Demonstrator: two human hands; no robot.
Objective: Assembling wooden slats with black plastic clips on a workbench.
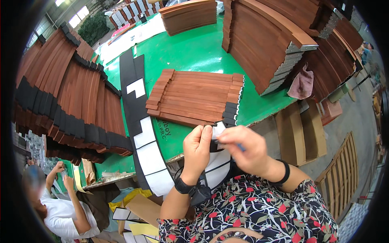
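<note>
In front of my chest, my left hand (196, 150) is closed, thumb and forefinger pinching a small black pad with a white backing (219, 128). My right hand (247, 148), slightly blurred, is curled in a pinch right beside it; what its fingertips grip is hidden, and a bit of blue shows at its fingers. Just beyond both hands lies a row of brown wooden slats (194, 95) on the green table (184, 52). Several slats at its near right end wear black end pads (231, 111). Black sheets with white-backed pieces (148, 141) run along the table to the left.
Tall stacks of black-ended slats (77, 97) stand at the left, more brown stacks (263, 44) at the right. A pink cloth (302, 83) hangs at the table's right edge, above an open cardboard box (302, 133). A co-worker (67, 206) works at lower left.
</note>
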